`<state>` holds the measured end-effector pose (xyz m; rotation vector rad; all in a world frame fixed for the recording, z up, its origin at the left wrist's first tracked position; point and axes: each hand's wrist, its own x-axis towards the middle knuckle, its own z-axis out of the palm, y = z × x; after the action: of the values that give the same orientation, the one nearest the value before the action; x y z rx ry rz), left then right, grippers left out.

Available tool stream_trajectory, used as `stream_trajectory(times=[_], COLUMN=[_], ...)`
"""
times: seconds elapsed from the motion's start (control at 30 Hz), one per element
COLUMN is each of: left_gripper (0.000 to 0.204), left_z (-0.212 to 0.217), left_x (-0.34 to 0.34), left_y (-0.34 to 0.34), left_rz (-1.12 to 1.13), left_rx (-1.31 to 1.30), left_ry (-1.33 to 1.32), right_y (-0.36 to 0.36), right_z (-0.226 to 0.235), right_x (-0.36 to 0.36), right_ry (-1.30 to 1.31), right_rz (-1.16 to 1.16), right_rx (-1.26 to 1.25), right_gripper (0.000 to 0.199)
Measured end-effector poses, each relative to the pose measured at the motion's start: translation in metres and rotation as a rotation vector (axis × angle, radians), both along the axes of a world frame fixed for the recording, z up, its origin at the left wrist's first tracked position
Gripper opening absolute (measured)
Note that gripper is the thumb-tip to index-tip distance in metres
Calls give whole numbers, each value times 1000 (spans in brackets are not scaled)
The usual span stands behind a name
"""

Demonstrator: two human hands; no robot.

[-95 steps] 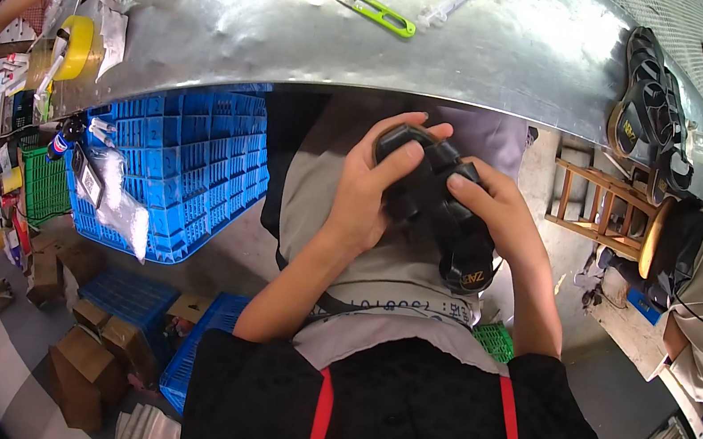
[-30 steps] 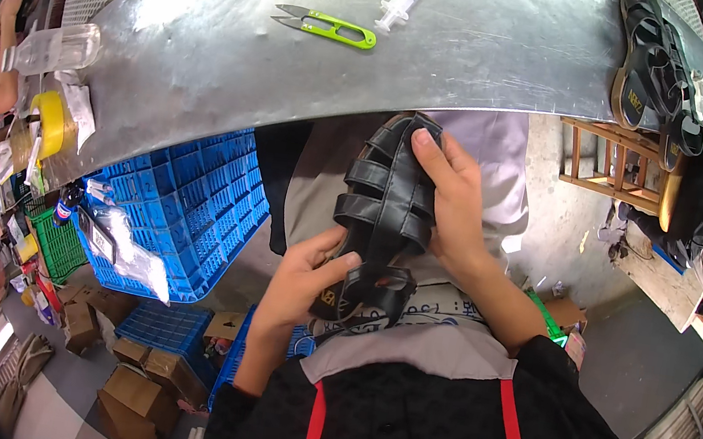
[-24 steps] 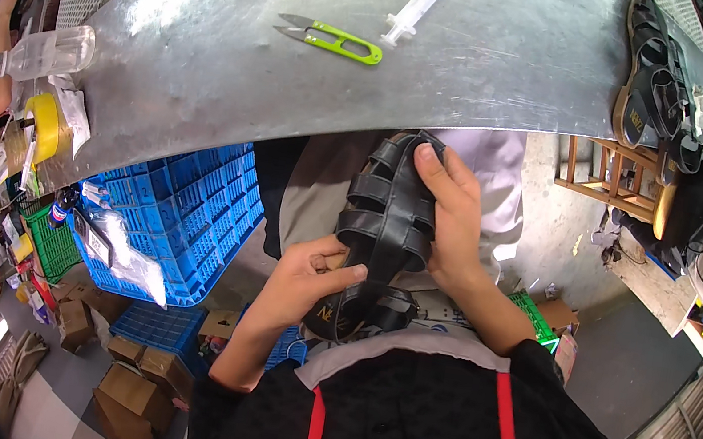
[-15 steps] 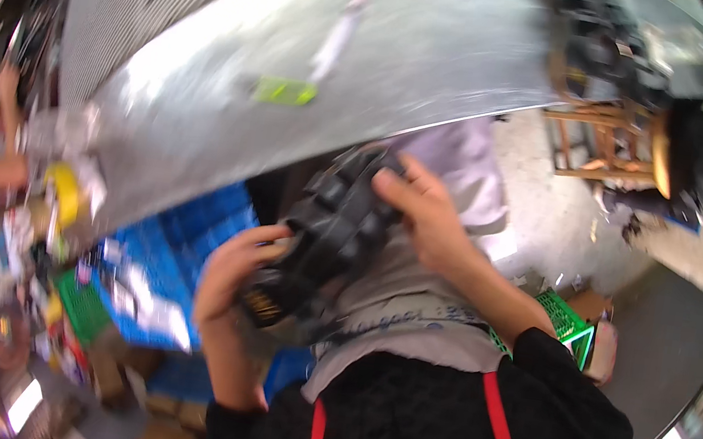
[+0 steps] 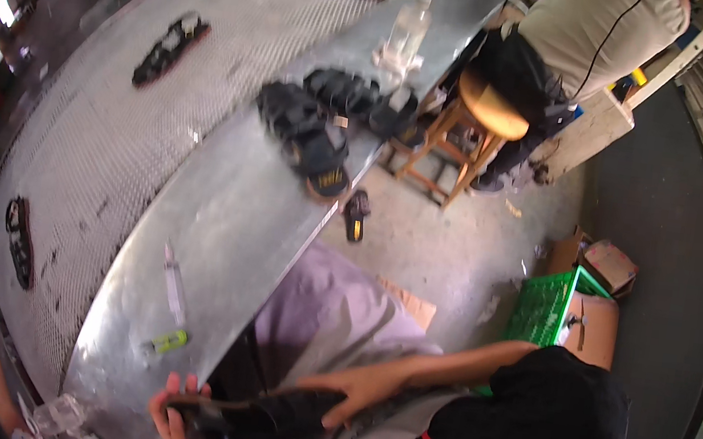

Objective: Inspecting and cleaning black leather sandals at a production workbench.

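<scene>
The metal bench [image 5: 232, 239] crosses the view diagonally. Beside its near edge, the black sandal [image 5: 279, 416] spans both grips lengthwise. The left hand [image 5: 169, 418] is closed around the sandal's left end; the right hand [image 5: 363, 392] clasps its right end.

Gold lettering [image 5: 329, 183] sits on the heel of the insole of a black sandal [image 5: 292, 121] at the edge of the metal table [image 5: 218, 241]; it is too blurred to spell out. A small pale tag [image 5: 341, 122], its print illegible, shows among the sandals there. On the floor, a dark slipper [image 5: 357, 207] carries a small yellow mark [image 5: 357, 231] at its heel, also too small to read.
</scene>
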<state>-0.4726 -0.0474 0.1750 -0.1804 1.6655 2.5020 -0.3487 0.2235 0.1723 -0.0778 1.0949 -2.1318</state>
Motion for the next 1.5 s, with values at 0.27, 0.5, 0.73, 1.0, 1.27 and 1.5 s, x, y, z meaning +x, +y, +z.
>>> stream_trajectory(times=[0.27, 0.5, 0.73, 1.0, 1.27, 1.5], left_gripper=[24, 24, 37, 57, 63, 40], left_z=[5, -21, 3, 47, 19, 21], left_x=[-38, -38, -28, -28, -15, 11], left_y=[-3, 8, 25, 91, 48, 66], left_rz=[-759, -582, -527, -83, -242, -368], left_rx=[581, 598, 646, 308, 655, 476], left_ry=[53, 91, 147, -99, -108, -253], right_y=[-14, -15, -9, 11, -12, -12], right_z=[-21, -11, 24, 16, 9, 8], right_x=[10, 10, 0, 17, 22, -7], right_ry=[130, 190, 57, 61, -58, -167], right_rz=[-17, -147, -27, 129, 74, -4], right_rx=[24, 127, 238, 325, 96, 90], right_gripper=[87, 94, 98, 110, 114, 80])
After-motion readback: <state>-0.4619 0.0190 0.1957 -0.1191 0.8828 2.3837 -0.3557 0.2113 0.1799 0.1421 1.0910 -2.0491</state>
